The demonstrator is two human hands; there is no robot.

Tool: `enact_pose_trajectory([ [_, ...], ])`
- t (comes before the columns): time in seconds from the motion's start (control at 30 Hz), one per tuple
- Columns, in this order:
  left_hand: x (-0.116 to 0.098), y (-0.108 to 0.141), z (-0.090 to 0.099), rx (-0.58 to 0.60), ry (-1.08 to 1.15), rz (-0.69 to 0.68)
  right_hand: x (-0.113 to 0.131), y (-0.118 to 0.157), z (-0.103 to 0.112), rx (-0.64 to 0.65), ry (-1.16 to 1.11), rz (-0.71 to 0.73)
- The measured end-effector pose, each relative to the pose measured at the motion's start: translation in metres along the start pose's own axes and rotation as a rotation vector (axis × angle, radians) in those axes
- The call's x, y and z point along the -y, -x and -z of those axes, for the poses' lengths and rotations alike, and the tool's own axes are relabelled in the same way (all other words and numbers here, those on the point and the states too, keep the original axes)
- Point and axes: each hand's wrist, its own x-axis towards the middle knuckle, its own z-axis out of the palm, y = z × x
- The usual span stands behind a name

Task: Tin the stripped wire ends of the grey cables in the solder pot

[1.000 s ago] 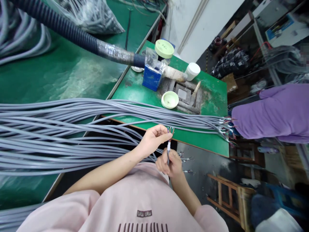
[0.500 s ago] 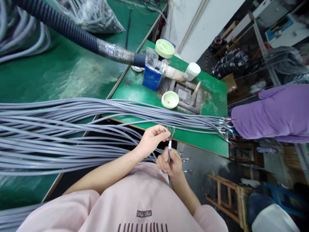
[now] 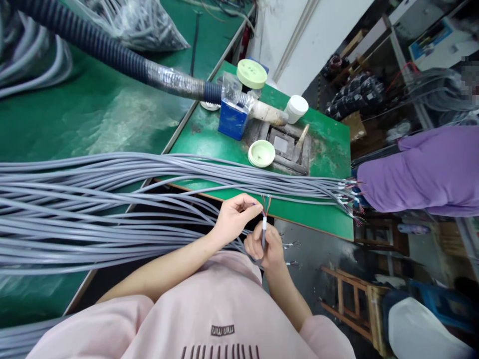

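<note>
A grey cable [image 3: 264, 238] stands nearly upright in my right hand [image 3: 270, 245], whose fingers are wrapped around its jacket just below a white sleeve [image 3: 264, 223]. Thin coloured wires [image 3: 266, 204], red and brown among them, fan out above the sleeve. My left hand [image 3: 238, 215] pinches a dark bluish wire from this fan between thumb and forefinger. Just beyond my hands, a bundle of grey cables [image 3: 239, 174] runs across the bench, its stripped ends [image 3: 350, 192] at the right. More grey cables [image 3: 112, 244] stretch off to the left.
On the green bench [image 3: 202, 142] stand a blue box [image 3: 232, 119], a pale green dish [image 3: 261, 153], a lidded tub [image 3: 252, 74] and a white tub [image 3: 297, 108]. A ribbed hose [image 3: 112, 50] crosses from the upper left. At the right is a person in a purple top [image 3: 419, 172]; a wooden stool [image 3: 352, 304] stands below.
My left hand has drawn slightly away from the upright cable, and its pinched wire is splayed further left of the others. The right hand keeps its hold. The view has shifted slightly.
</note>
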Motion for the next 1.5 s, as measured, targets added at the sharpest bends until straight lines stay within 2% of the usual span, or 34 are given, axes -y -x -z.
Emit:
enact_pose_trajectory([
  [0.13, 0.002, 0.003, -0.002, 0.026, -0.017, -0.04, 0.011, -0.012, 0.004, -0.081, 0.111, 0.072],
  [0.3, 0.007, 0.004, -0.002, -0.018, 0.006, -0.082, 0.021, -0.022, 0.004, -0.23, 0.274, 0.203],
  [0.4, 0.007, 0.003, -0.003, -0.016, 0.063, -0.052, 0.024, -0.024, 0.001, -0.318, 0.373, 0.286],
  [0.57, 0.004, 0.001, -0.005, 0.064, 0.144, 0.016, 0.03, -0.026, -0.003, -0.413, 0.467, 0.368],
  [0.8, 0.008, -0.002, -0.003, 0.049, 0.173, 0.051, 0.039, -0.03, -0.004, -0.435, 0.538, 0.388],
  [1.0, 0.014, -0.005, -0.001, 0.017, 0.153, 0.057, 0.045, -0.033, -0.003, -0.406, 0.614, 0.421],
  [1.13, 0.014, -0.007, 0.0, 0.073, 0.144, 0.058, 0.054, -0.04, -0.002, -0.382, 0.707, 0.455],
  [1.23, 0.011, -0.009, 0.003, 0.133, -0.025, -0.035, 0.069, -0.05, 0.0, -0.366, 0.829, 0.469],
  [1.4, 0.006, -0.018, 0.015, 0.168, -0.515, -0.443, 0.104, -0.076, 0.0, -0.29, 1.059, 0.475],
  [1.5, 0.012, -0.025, 0.021, 0.171, -0.627, -0.514, 0.122, -0.094, -0.001, -0.236, 1.193, 0.461],
])
